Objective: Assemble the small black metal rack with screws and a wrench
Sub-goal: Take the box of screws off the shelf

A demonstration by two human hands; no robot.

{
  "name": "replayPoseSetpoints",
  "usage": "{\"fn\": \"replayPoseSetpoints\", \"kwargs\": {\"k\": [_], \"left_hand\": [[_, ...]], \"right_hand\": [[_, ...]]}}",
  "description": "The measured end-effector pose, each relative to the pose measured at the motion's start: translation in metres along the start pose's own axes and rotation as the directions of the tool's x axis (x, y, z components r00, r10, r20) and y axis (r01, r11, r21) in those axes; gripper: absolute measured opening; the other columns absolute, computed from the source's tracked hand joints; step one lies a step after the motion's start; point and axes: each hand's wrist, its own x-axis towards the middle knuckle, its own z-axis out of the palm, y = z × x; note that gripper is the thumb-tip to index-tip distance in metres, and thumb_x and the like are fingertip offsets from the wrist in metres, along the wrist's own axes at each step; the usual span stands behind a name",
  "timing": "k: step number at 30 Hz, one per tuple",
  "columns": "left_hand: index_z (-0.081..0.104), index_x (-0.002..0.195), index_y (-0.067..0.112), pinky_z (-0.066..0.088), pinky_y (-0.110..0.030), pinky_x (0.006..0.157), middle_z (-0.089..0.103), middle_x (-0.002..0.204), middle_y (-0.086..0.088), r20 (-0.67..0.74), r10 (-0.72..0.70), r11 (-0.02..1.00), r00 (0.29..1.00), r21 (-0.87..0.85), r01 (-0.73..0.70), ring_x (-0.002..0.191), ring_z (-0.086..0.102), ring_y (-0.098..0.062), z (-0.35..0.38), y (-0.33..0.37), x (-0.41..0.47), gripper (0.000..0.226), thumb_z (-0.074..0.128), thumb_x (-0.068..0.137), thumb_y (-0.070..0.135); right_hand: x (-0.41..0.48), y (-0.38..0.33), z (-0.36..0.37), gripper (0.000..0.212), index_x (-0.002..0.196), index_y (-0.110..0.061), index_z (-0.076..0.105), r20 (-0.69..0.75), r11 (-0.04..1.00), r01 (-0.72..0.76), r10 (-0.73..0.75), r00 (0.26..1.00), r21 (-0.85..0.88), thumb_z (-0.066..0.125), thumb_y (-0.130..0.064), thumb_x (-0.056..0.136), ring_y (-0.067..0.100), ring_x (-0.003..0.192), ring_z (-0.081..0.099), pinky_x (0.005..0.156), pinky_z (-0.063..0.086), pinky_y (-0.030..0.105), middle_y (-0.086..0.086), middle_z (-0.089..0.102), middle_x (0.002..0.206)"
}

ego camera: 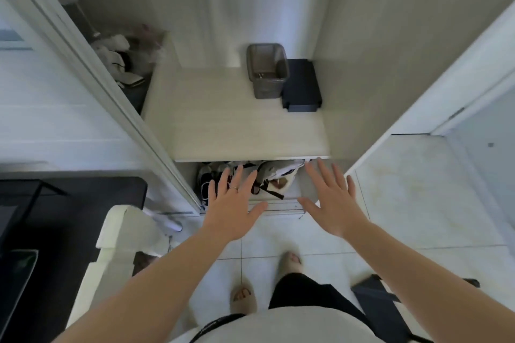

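Both my hands are stretched out in front of me, palms down, with fingers spread and nothing in them. My left hand (232, 206) wears a ring and hovers below the front edge of a pale wooden shelf (223, 125). My right hand (333, 198) hovers near that shelf's right front corner. A flat black box-like object (302, 86) lies at the shelf's back right, beside a grey mesh bin (267, 69). I cannot tell whether the black object is a rack part. No screws or wrench are visible.
Shoes and a bag (267, 178) fill the compartment under the shelf. Crumpled clothes (122, 56) lie at the back left. A sliding door frame (92, 69) runs along the left, a white wall on the right. A dark object (381, 303) sits on the tiled floor by my feet.
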Motion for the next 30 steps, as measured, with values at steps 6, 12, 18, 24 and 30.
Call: {"fn": "replayPoseSetpoints", "kwargs": {"k": [6, 12, 18, 24, 30], "left_hand": [[-0.002, 0.157, 0.041, 0.002, -0.055, 0.122, -0.005, 0.168, 0.005, 0.108, -0.113, 0.991, 0.988, -0.057, 0.120, 0.154, -0.010, -0.026, -0.012, -0.017, 0.087, 0.078, 0.022, 0.091, 0.075], [0.008, 0.159, 0.037, 0.013, -0.053, 0.121, 0.011, 0.168, 0.002, 0.175, -0.266, 0.915, 0.948, -0.263, 0.305, 0.154, 0.005, -0.027, -0.035, -0.013, 0.220, 0.077, 0.034, 0.094, 0.071], [0.024, 0.157, 0.023, 0.035, -0.040, 0.114, 0.034, 0.159, -0.011, 0.355, -0.408, 0.485, 0.841, -0.696, 0.529, 0.143, 0.038, -0.028, -0.043, -0.017, 0.358, 0.079, 0.058, 0.094, 0.056], [0.027, 0.156, 0.015, 0.037, -0.044, 0.114, 0.040, 0.153, -0.012, 0.440, -0.535, 0.128, 0.721, -0.802, 0.584, 0.136, 0.043, -0.031, -0.045, -0.024, 0.457, 0.078, 0.063, 0.094, 0.046], [0.040, 0.148, 0.011, 0.048, -0.048, 0.105, 0.058, 0.134, -0.016, 0.428, -0.568, 0.092, 0.702, -0.816, 0.571, 0.121, 0.058, -0.033, -0.045, -0.032, 0.493, 0.059, 0.062, 0.097, 0.031]], "right_hand": [[0.104, -0.001, -0.020, 0.076, 0.161, -0.039, -0.005, 0.013, 0.999, -0.001, 0.000, 1.000, 0.042, 0.039, -0.059, 0.102, 0.026, 0.157, -0.011, 0.124, 0.002, 0.052, -0.007, -0.012, 0.170], [0.255, 0.007, -0.043, 0.076, 0.163, -0.031, 0.005, 0.054, 0.961, -0.055, 0.042, 0.998, 0.272, 0.047, -0.053, 0.103, 0.029, 0.157, 0.002, 0.124, 0.012, 0.050, -0.001, 0.000, 0.171], [0.392, 0.010, -0.046, 0.074, 0.163, -0.021, 0.015, 0.141, 0.644, -0.270, 0.245, 0.959, 0.716, 0.057, -0.032, 0.102, 0.026, 0.152, 0.026, 0.123, 0.026, 0.041, 0.004, 0.022, 0.167], [0.482, 0.025, -0.032, 0.076, 0.163, -0.019, 0.012, 0.238, 0.405, -0.446, 0.468, 0.851, 0.798, 0.057, -0.030, 0.102, 0.028, 0.142, 0.040, 0.111, 0.037, 0.034, 0.008, 0.035, 0.161], [0.516, 0.041, -0.023, 0.045, 0.143, -0.014, 0.048, 0.309, 0.317, -0.513, 0.516, 0.799, 0.797, 0.057, -0.028, 0.101, 0.026, 0.110, 0.063, 0.099, 0.054, 0.048, 0.006, 0.061, 0.121]]}}
